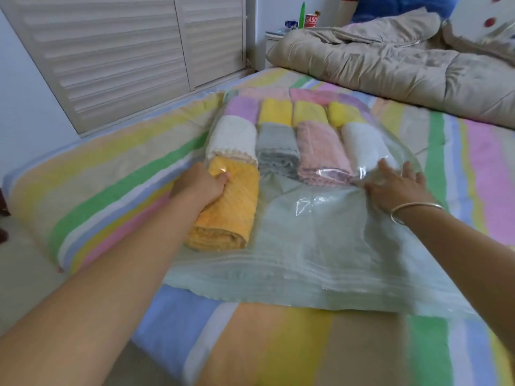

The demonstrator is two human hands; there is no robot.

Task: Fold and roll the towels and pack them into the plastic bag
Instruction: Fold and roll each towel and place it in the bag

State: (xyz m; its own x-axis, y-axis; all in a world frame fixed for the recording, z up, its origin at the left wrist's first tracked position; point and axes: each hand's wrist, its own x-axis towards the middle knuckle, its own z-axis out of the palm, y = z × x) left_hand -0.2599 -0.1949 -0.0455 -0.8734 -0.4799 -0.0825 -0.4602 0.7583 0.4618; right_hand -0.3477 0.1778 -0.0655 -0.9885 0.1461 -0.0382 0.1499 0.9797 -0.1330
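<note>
A clear plastic bag lies flat on the striped bed. Inside it sit several rolled towels in rows: white, grey, pink, white again at the right, with yellow and lilac rolls behind. An orange rolled towel lies at the bag's left side, in front of the white roll. My left hand grips the far end of this orange roll, thumb on top. My right hand lies spread and flat on the bag's upper sheet beside the right white roll.
The bed carries a pastel striped sheet. A beige quilt is bunched at the back right. Slatted white doors stand along the left wall. A nightstand with a red can and a green bottle stands behind.
</note>
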